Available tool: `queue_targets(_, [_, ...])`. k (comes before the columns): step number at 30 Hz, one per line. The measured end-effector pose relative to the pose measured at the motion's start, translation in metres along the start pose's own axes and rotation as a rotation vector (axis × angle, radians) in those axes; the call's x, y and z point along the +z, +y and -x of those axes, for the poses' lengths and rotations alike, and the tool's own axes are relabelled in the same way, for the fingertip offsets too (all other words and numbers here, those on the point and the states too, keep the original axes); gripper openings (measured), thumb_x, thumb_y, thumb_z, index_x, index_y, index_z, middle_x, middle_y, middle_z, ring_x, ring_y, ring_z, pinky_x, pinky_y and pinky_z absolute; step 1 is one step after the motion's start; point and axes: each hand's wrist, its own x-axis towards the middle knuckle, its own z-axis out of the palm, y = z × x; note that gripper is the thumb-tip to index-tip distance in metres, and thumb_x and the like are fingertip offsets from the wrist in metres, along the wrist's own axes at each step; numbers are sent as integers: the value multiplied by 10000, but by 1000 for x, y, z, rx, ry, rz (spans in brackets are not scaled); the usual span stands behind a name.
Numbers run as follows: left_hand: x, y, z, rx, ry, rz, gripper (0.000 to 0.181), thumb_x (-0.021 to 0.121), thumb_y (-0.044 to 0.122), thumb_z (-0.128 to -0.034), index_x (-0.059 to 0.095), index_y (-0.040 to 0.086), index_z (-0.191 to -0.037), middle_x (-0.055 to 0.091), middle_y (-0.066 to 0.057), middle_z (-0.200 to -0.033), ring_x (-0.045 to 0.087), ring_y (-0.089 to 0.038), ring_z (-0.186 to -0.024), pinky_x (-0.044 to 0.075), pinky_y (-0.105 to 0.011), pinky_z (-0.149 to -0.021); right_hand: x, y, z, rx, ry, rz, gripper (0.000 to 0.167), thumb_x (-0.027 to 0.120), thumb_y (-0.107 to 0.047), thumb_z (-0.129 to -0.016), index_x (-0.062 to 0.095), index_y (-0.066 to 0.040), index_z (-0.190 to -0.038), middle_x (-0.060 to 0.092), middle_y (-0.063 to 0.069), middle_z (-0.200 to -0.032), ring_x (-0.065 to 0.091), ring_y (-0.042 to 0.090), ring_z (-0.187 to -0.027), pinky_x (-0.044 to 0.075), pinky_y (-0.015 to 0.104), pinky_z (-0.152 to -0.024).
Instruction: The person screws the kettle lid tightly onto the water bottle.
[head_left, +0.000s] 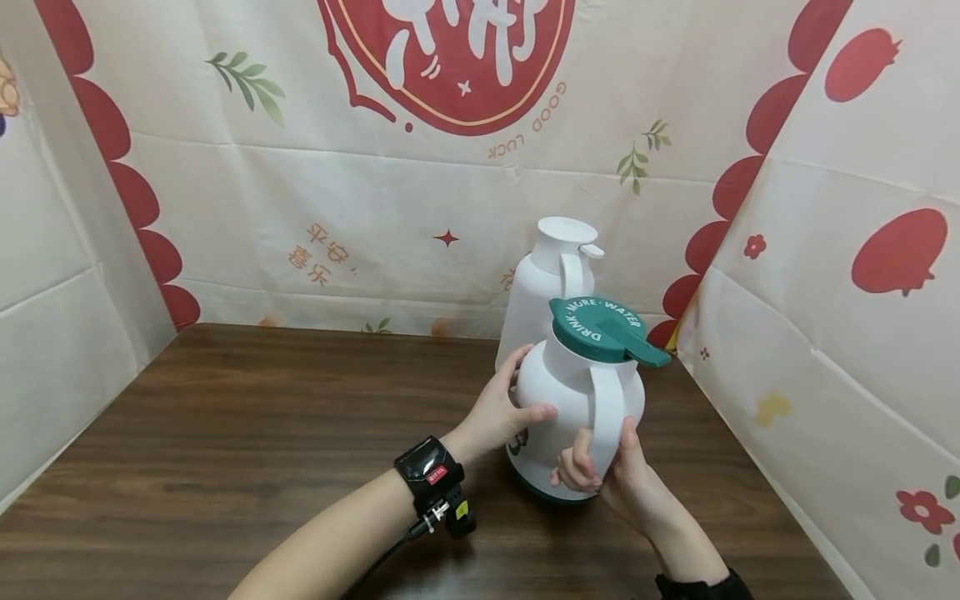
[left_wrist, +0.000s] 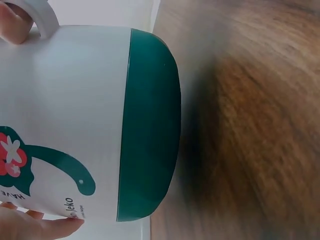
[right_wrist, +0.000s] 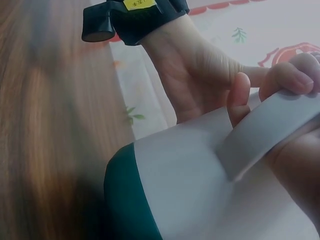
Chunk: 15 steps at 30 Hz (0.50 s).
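A white, round-bodied thermos jug (head_left: 558, 392) with a green lid (head_left: 600, 329) stands upright at the right of the table. Lettering on its lid reads "DRINK MORE WATER". My left hand (head_left: 495, 417) holds the body's left side, thumb across the front and fingers reaching round behind. Curled through the jug's white handle (head_left: 606, 408), the fingers of my right hand (head_left: 633, 487) grip its lower part. The left wrist view shows the green base (left_wrist: 150, 125) and a printed flower (left_wrist: 12, 155). Whether the base touches the table, I cannot tell.
Right behind the jug stands a taller white jug (head_left: 525, 300), partly hidden by it. The brown wooden table (head_left: 262, 433) extends to the left. Printed cloth (head_left: 420, 200) hangs along the back and both sides. A cable runs from the left wrist's black band (head_left: 429, 471).
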Motion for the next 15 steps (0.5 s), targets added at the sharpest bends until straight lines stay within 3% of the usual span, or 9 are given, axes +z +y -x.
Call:
queue_targets(6, [7,-6,1,-29,19,13,885,756,358,-796,236,238,-1503,429,-15,-1329,451,-201,-1175,466,-414,-883,-3,5,9,-13,-15,-15,648,-49,-505,-973,310,0,-782,261,101,-630,255,257,-534,442,399,-812])
queue_targets(15, [13,-13,3,0,41,-9,916,773,340,-782,233,198,-1507,445,-18,-1311,474,-192,-1149,456,-381,-881,-6,9,16,-24,-22,-37,632,-35,-485,-984,323,3,-800,268,110,-646,259,266,-549,428,421,-812])
